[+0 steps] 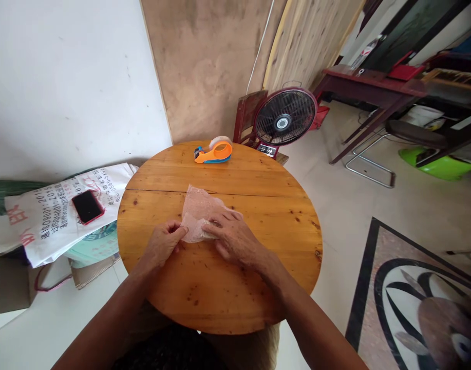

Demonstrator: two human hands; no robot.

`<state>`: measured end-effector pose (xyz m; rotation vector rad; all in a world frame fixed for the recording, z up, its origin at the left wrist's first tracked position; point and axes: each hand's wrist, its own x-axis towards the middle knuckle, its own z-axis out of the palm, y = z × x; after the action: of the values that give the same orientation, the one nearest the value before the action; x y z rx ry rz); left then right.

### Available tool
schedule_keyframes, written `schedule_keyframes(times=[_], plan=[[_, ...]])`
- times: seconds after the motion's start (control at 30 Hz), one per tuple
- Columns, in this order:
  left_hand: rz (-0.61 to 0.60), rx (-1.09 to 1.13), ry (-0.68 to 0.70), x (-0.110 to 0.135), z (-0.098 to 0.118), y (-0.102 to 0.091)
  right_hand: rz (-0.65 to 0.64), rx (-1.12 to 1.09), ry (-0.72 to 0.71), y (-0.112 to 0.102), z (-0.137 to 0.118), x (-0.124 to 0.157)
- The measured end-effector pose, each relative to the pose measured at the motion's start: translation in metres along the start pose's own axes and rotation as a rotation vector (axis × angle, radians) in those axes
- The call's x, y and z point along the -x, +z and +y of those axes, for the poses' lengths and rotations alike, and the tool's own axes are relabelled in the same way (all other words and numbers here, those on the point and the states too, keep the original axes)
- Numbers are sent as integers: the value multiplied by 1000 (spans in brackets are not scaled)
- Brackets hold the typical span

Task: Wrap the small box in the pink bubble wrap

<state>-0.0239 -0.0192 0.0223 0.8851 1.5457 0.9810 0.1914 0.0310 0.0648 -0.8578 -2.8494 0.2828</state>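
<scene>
Head view, single frame. The sheet of pinkish translucent bubble wrap lay on the round varnished wooden table, a little nearer the person than the centre, crumpled and apparently folded over on itself (layer count not readable).

Left hand: fingers curled, tips drawn together with the thumb, pinching the near-left edge of the wrap.
Right hand: palm down across the near-right part of the sheet, fingers slightly spread and pressing it flat against the wood.

Progress, as a judgement: the sheet looked partly gathered, not a closed bundle. The far corner lay loose and uncovered. No object could be made out inside the wrap; the hands hid the near part. The orange-and-blue handheld tape dispenser sat at the far edge of the table, well apart from both hands, and no tape showed on the wrap.

Surroundings: a black smartphone in a red case lay on a white printed woven sack left of the table; a dark red floor fan stood behind it.
</scene>
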Motion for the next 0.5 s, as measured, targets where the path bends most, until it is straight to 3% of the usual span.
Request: schedule_keyframes(times=[0.13, 0.3, 0.5], plan=[[94, 10, 146, 2, 0, 14, -23, 3, 11, -5, -3, -6], [87, 105, 320, 4, 6, 39, 30, -81, -48, -3, 3, -7], [148, -119, 476, 5, 8, 54, 129, -213, -30, 4, 8, -1]])
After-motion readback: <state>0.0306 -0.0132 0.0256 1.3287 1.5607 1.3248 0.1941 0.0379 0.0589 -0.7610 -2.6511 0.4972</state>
